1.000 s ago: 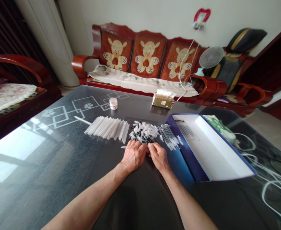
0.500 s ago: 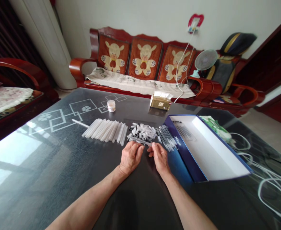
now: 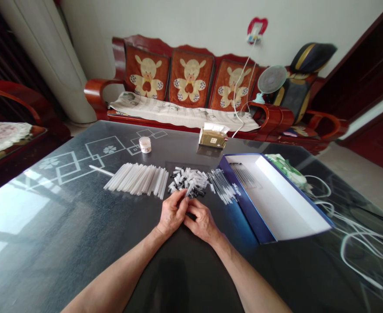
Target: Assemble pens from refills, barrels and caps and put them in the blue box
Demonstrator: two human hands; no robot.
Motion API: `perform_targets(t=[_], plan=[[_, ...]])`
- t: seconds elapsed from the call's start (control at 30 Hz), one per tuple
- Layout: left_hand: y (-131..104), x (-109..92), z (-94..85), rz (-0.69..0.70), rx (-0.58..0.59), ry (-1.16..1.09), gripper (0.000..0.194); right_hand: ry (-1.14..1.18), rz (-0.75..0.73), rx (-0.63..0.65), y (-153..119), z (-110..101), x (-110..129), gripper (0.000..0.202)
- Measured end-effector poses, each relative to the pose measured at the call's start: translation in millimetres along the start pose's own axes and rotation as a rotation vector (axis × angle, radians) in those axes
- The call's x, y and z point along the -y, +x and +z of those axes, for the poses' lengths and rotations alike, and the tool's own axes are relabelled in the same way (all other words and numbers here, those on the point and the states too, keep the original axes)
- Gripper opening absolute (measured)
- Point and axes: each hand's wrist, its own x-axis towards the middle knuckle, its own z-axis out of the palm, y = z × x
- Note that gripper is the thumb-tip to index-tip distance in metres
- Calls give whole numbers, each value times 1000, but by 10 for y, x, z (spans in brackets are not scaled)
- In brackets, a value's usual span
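Note:
My left hand (image 3: 172,214) is closed on a translucent pen barrel (image 3: 189,190), which points up and away between the fingertips. My right hand (image 3: 202,221) meets it from the right, thumb and fingers pinched together at the barrel's near end; what exactly they grip is hidden. Just beyond the hands lies a loose pile of white and black pen caps (image 3: 191,177). Left of it, many whitish pen barrels (image 3: 137,179) lie side by side. On the right, thin pen refills (image 3: 221,184) rest in a bunch against the blue box.
A blue box (image 3: 276,195) with white inside stands on the right, a few refills in it. Behind it lie a green packet (image 3: 286,169) and white cables (image 3: 351,221). A small round jar (image 3: 145,144) and a tissue pack (image 3: 213,136) stand farther back on the dark table.
The barrel, held level between both hands before, now points away from me. My right hand has moved left, against my left hand. The view has shifted slightly to the right.

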Motion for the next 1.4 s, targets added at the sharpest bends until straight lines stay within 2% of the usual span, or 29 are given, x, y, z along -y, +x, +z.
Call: perform_targets(t=[0.1, 0.2, 0.4, 0.5, 0.6, 0.8, 0.9, 1.0, 1.23, 1.4], plan=[[1, 12, 13, 44, -34, 58, 22, -24, -6, 19, -1, -7, 4, 10], [4, 29, 14, 116, -82, 232, 23, -15, 4, -8, 3, -10, -1, 10], [-4, 91, 12, 212, -15, 517, 29, -17, 64, -91, 33, -5, -21, 13], [-3, 144, 17, 250, -27, 555, 28, -46, 112, -52, 68, -72, -4, 14], [-4, 168, 23, 289, -30, 561, 26, -113, 138, 0, 85, -250, -27, 15], [-11, 133, 25, 257, 7, 590, 22, -520, 179, -217, 40, -805, -349, 17], [-8, 124, 24, 239, 1, 578, 22, -643, 213, -237, 26, -954, -469, 19], [-6, 126, 24, 230, -4, 573, 22, -628, 226, -204, 47, -931, -489, 17], [-6, 136, 29, 204, 1, 557, 22, -561, 208, -154, 196, -694, -470, 17], [3, 118, 25, 199, 4, 551, 22, -571, 178, -112, 265, -670, -479, 21]])
